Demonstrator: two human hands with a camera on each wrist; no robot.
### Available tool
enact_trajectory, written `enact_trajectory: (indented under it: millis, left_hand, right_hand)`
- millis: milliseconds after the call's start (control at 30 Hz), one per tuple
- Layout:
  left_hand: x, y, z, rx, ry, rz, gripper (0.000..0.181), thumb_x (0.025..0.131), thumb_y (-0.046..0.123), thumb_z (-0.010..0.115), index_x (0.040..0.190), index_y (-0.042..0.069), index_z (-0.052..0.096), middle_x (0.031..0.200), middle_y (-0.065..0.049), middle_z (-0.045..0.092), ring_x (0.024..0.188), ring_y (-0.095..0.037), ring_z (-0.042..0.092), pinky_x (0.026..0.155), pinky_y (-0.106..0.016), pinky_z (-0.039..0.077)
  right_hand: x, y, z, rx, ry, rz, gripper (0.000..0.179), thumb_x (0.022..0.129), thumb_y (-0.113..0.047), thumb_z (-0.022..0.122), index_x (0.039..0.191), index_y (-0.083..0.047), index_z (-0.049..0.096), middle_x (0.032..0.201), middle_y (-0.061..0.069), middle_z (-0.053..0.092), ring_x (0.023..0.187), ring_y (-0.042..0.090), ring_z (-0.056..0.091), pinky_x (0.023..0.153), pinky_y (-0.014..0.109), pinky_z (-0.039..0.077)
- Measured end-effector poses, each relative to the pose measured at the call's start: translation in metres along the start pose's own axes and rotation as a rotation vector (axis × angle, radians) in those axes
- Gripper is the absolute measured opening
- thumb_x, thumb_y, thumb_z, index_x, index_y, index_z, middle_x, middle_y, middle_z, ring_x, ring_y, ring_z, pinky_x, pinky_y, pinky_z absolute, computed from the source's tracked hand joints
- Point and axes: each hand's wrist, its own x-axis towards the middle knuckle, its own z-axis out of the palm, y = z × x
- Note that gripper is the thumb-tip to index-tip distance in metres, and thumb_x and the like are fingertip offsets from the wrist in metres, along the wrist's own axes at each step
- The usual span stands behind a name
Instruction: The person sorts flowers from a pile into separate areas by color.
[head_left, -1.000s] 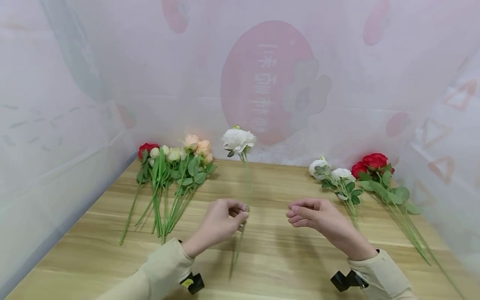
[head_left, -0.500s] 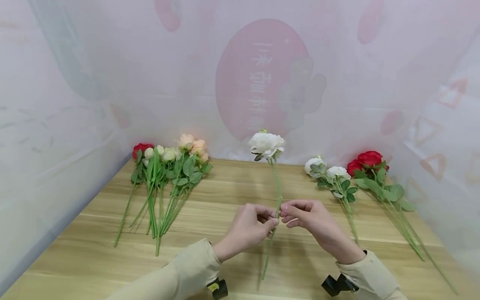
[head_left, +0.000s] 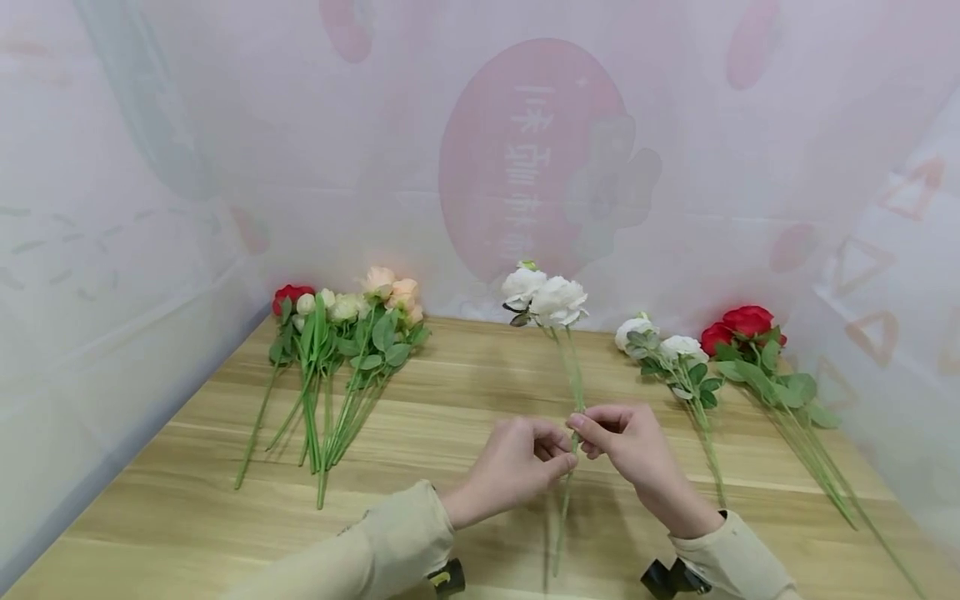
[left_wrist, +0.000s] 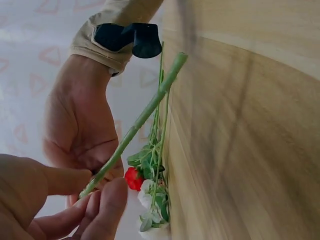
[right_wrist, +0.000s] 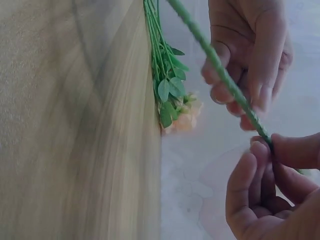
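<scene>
A white flower (head_left: 557,302) with ruffled blooms and a long green stem stands nearly upright above the table, in the middle of the head view. My right hand (head_left: 633,454) pinches its stem between thumb and fingertips. Just below, my left hand (head_left: 517,467) has its thumb and curled fingers at the same stem. The left wrist view shows the green stem (left_wrist: 147,110) running between the left hand's thumb and fingers, its cut end free. Seen from the right wrist, the stem (right_wrist: 220,65) crosses the left hand's fingers (right_wrist: 262,92), which look blurred.
Red, cream and peach flowers (head_left: 345,333) lie in a bunch at the back left of the wooden table (head_left: 247,533). At the right lie white flowers (head_left: 682,350) and red flowers (head_left: 750,321). A printed pale curtain (head_left: 337,167) closes off the back and sides.
My left hand has carried the white flower rightward to my right hand, which now pinches the stem. The flower has turned, showing two blooms side by side.
</scene>
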Motion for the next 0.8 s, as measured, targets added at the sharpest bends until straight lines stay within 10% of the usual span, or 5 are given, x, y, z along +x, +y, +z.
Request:
enact_trajectory:
  millis: [300,800]
  left_hand:
    - [-0.012,-0.018,-0.031,0.185,-0.058,-0.022,0.015,0.093,0.012,0.065,0.102,0.001,0.069,0.091,0.0,0.067,0.084,-0.011,0.063,0.076,-0.033,0.053]
    - [-0.034,-0.045,-0.095,0.403,0.104,-0.141,0.018,0.093,0.013,0.067,0.108,0.003,0.069,0.114,-0.012,0.062,0.104,-0.027,0.059,0.087,-0.042,0.049]
  right_hand:
    - [0.001,0.002,-0.021,0.027,0.066,0.022,0.021,0.093,-0.01,0.07,0.097,0.011,0.071,0.074,0.01,0.064,0.064,0.014,0.056,0.059,0.027,0.051]
    - [0.015,0.009,-0.116,-0.177,0.132,0.099,0.034,0.098,-0.019,0.064,0.111,0.013,0.066,0.076,0.005,0.066,0.066,0.011,0.057,0.06,0.027,0.052]
